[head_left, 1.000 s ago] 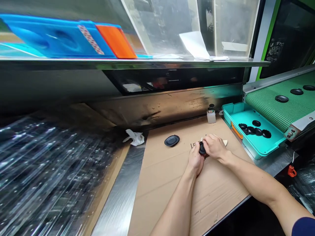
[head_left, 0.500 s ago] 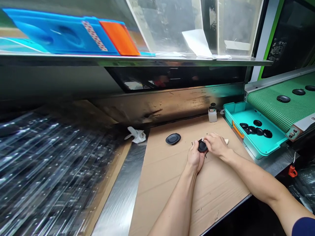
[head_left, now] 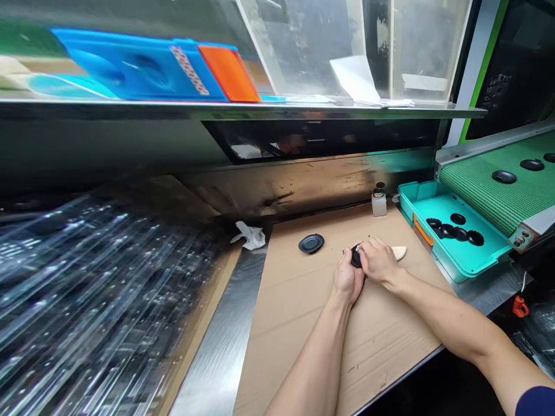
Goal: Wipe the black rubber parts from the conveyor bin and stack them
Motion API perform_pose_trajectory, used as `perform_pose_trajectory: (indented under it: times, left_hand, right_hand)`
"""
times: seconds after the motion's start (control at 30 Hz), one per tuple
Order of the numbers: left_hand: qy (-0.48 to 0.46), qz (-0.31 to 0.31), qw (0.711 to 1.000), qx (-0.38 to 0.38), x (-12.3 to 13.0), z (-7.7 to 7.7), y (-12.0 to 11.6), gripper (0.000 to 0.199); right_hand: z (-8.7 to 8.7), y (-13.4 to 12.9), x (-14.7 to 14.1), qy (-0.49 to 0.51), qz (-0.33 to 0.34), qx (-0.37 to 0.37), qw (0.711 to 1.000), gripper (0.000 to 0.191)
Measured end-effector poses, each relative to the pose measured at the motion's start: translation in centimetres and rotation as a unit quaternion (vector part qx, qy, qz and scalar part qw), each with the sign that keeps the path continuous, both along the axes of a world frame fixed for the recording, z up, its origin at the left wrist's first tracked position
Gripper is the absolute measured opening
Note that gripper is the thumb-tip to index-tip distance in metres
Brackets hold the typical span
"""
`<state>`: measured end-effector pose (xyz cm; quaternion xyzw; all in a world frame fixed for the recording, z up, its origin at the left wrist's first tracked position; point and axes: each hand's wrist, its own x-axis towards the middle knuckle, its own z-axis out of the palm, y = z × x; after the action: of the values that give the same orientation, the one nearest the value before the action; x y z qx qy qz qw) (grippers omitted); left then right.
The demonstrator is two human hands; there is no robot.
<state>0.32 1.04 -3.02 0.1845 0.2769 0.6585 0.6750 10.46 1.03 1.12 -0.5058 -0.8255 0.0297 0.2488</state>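
A round black part (head_left: 355, 256) is held in my left hand (head_left: 348, 279), whose fingers are wrapped round its edge. My right hand (head_left: 378, 261) lies over the right side of the same part, fingers closed; a small white bit shows at its fingertips, too small to make out. Both hands are above the cardboard sheet (head_left: 295, 323). Another black oval part (head_left: 311, 243) lies on the cardboard to the left of my hands. Just right of my right hand, a pale, flat piece with a rounded tip (head_left: 399, 252) sticks out, partly hidden.
A teal tray (head_left: 466, 263) with several black parts stands at the right, below a green conveyor belt (head_left: 481, 190) carrying more. A small bottle (head_left: 378, 205) stands at the cardboard's back edge. Crumpled white tissue (head_left: 251, 236) and clear-wrapped stacks (head_left: 87, 300) are left. A metal shelf (head_left: 303, 110) crosses above.
My right hand has turned and covers more of the black part. More of the pale piece shows beside it. The whole view has shifted slightly.
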Motion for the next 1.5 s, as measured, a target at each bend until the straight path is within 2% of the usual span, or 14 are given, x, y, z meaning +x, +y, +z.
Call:
perform_pose_trajectory:
  times: [0.17,0.33,0.47,0.57,0.7,0.77,0.83,0.9,1.03,1.17,1.33,1.5]
  left_hand:
    - [-0.025,-0.029,0.999,-0.034,-0.4,1.0,-0.5,0.037]
    - [-0.030,-0.019,0.998,-0.045,-0.4,1.5,-0.6,0.039]
    - [-0.032,-0.020,0.997,-0.066,-0.4,1.8,-0.7,0.040]
    - [-0.036,-0.010,0.997,-0.071,-0.4,2.0,-0.8,0.040]
    - [-0.038,-0.009,0.996,-0.076,-0.4,2.1,-0.8,0.039]
    - [-0.040,-0.006,0.996,-0.084,-0.6,2.2,-0.8,0.039]
    - [-0.040,0.003,0.995,-0.090,-0.9,2.3,-0.7,0.040]
    - [-0.040,0.007,0.995,-0.096,-1.3,2.5,-0.7,0.040]
    - [-0.047,0.003,0.994,-0.103,-2.0,2.9,-0.9,0.043]
    - [-0.051,-0.030,0.994,-0.096,-2.2,3.0,-1.1,0.041]
    - [-0.024,-0.027,0.998,-0.060,-1.1,2.2,-1.1,0.037]
    - [0.012,-0.019,1.000,-0.017,-0.3,0.6,-0.9,0.029]
  right_hand:
    - [-0.3,-0.9,-0.1,-0.018,0.082,-0.021,0.996,0.013]
    - [-0.1,-0.5,1.1,-0.057,-0.002,-0.009,0.998,0.023]
    - [-0.1,-0.4,1.2,-0.063,0.080,-0.014,0.995,0.017]
    - [-0.2,-0.5,0.9,-0.054,0.028,-0.021,0.998,0.021]
    - [-0.8,-0.5,0.9,-0.065,0.053,-0.010,0.996,0.018]
    - [-0.9,0.0,1.3,-0.063,0.028,-0.003,0.998,0.018]
    - [-0.9,0.8,2.2,-0.031,-0.021,0.009,0.999,0.019]
    - [-0.7,1.6,3.3,0.029,-0.040,0.033,0.998,0.019]
    - [-0.1,2.4,4.7,0.175,-0.020,0.091,0.980,0.017]
    - [0.0,2.3,4.5,0.242,0.033,0.064,0.968,0.016]
    - [-0.6,1.7,3.3,0.157,0.088,0.039,0.983,0.011]
    - [-0.8,1.2,2.2,0.075,0.047,0.040,0.995,0.012]
